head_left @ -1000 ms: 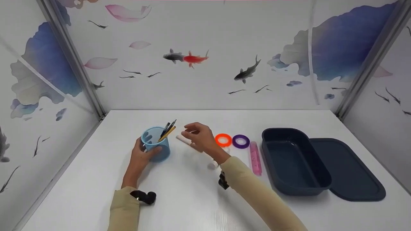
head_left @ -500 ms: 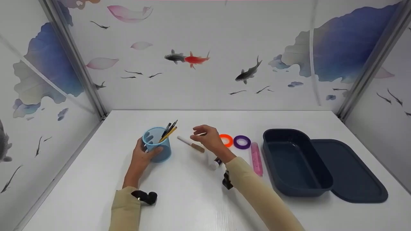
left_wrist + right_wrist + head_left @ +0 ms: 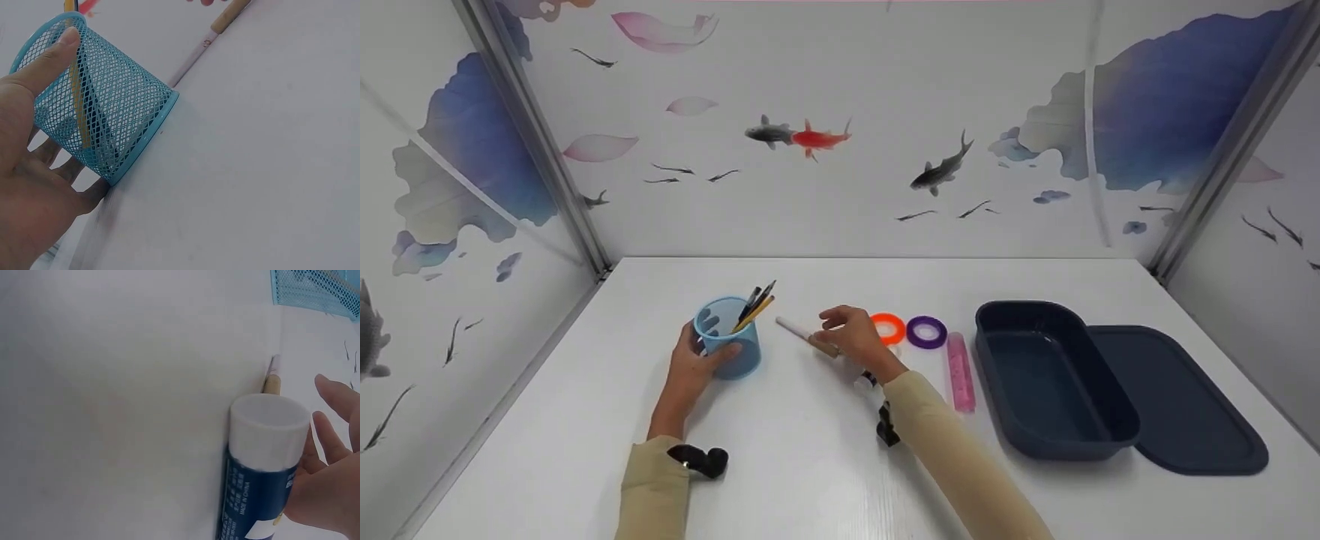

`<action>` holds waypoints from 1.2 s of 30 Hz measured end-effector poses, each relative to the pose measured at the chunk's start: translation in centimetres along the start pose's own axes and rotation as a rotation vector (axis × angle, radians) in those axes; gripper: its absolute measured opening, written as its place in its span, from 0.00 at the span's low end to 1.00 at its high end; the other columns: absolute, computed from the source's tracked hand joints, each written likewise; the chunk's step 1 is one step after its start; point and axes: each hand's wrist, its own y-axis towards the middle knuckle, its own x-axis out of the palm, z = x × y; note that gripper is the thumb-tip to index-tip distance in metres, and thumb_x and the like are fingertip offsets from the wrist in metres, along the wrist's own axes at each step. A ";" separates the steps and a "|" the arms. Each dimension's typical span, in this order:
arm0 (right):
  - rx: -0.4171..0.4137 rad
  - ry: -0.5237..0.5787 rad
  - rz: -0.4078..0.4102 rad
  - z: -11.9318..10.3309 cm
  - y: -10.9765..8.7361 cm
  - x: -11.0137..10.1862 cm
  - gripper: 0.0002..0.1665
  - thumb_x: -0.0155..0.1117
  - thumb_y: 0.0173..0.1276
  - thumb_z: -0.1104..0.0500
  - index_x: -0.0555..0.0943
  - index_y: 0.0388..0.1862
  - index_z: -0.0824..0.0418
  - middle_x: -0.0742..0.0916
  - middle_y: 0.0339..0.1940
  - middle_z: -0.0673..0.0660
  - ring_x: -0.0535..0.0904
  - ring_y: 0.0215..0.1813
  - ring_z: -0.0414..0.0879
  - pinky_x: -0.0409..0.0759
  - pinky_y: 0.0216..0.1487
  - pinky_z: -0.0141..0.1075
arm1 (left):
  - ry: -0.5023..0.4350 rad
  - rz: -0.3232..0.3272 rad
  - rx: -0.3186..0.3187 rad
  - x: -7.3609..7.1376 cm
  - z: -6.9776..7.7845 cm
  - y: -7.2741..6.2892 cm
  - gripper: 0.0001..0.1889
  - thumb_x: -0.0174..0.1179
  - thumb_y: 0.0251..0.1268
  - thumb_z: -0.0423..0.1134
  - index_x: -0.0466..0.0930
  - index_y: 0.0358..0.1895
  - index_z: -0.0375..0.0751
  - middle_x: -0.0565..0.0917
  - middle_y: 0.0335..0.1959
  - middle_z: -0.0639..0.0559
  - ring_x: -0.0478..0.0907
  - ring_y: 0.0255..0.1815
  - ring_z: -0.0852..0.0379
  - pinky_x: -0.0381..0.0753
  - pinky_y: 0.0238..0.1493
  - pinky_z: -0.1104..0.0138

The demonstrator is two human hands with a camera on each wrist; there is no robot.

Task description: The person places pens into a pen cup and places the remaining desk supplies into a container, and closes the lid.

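Left hand (image 3: 690,367) wraps the blue mesh cup (image 3: 727,337), thumb on the rim, steadying it at 9 o'clock on the white tabletop (image 3: 810,465). Right hand (image 3: 855,337) hovers with fingers loosely curled over the white-and-tan pen (image 3: 808,337); contact cannot be confirmed. Judgement: pinch the slim, smooth barrel near its middle and keep the light wire cup braced. A blue glue stick (image 3: 259,478), white-capped and cylindrical, lies beside the wrist.
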 end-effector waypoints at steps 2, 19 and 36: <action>0.003 -0.007 -0.005 0.1 0.0 0.0 0.26 0.73 0.63 0.62 0.80 0.60 0.64 0.85 0.54 0.61 0.84 0.54 0.52 0.86 0.55 0.40 | -0.003 -0.003 -0.003 0.0 0.0 0.1 0.52 0.69 0.62 0.50 0.44 0.81 0.44 0.54 0.82 0.43 0.48 0.84 0.41 0.53 0.83 0.48; 0.081 -0.057 -0.056 0.2 -0.4 -0.4 0.24 0.72 0.63 0.64 0.81 0.58 0.64 0.85 0.49 0.59 0.81 0.43 0.47 0.85 0.46 0.36 | -0.031 -0.012 0.039 0.4 0.2 -0.1 0.50 0.69 0.63 0.48 0.46 0.80 0.43 0.54 0.82 0.42 0.47 0.84 0.39 0.52 0.83 0.48; 0.156 -0.135 -0.066 -0.1 0.1 -0.7 0.19 0.69 0.64 0.61 0.83 0.55 0.61 0.88 0.46 0.56 0.81 0.43 0.48 0.84 0.51 0.39 | -0.020 -0.023 0.038 0.4 0.4 0.3 0.52 0.71 0.61 0.51 0.45 0.81 0.43 0.54 0.82 0.42 0.47 0.84 0.40 0.53 0.83 0.48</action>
